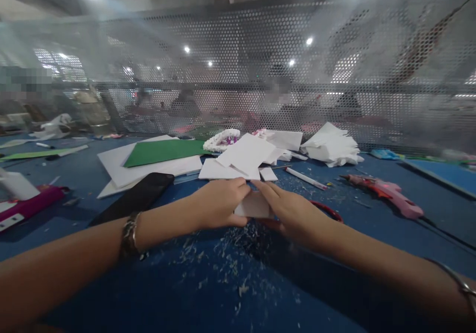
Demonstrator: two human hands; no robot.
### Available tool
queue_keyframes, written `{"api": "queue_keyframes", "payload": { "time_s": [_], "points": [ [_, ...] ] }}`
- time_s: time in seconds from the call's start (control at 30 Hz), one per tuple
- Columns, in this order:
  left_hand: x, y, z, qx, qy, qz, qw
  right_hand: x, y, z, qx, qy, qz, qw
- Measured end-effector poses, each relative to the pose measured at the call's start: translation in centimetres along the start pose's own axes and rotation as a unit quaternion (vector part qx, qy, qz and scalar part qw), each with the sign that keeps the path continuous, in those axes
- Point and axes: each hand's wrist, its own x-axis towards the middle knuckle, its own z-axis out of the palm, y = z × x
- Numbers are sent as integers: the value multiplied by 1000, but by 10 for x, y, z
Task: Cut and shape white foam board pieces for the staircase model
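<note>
Between my two hands, just above the blue table, is a small white block or folded piece of board. My left hand grips its left side, fingers curled over the top and thumb below. My right hand closes on its right side, with the fingers reaching across the top edge. The far face of the piece is hidden by my fingers. Behind the hands lie white sheets and a small white square. The red handle of a tool shows partly behind my right hand.
A pink glue gun with a black cord lies right, near a white pen. At left are a black phone-like slab, green sheet and magenta object. Shavings litter the table; a perforated screen stands behind.
</note>
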Motion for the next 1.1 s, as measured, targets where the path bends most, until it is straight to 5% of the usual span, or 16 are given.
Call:
{"api": "queue_keyframes", "payload": {
  "time_s": [0.2, 0.47, 0.93, 1.1],
  "points": [
    [-4, 4, 19, -19, -24, -49, 998, 3, 11, 13, 1, -27, 4, 1000],
    [-6, 13, 19, 11, -27, -91, 995, 1, 15, 17, 64, -23, 5, 998],
    [-7, -1, 34, -67, 5, -30, 997, 1, 11, 14, 129, 17, 16, 991],
    [-5, -8, 44, -130, 22, -22, 991, 1, 7, 10, 273, 19, 66, 959]
  ]
}}
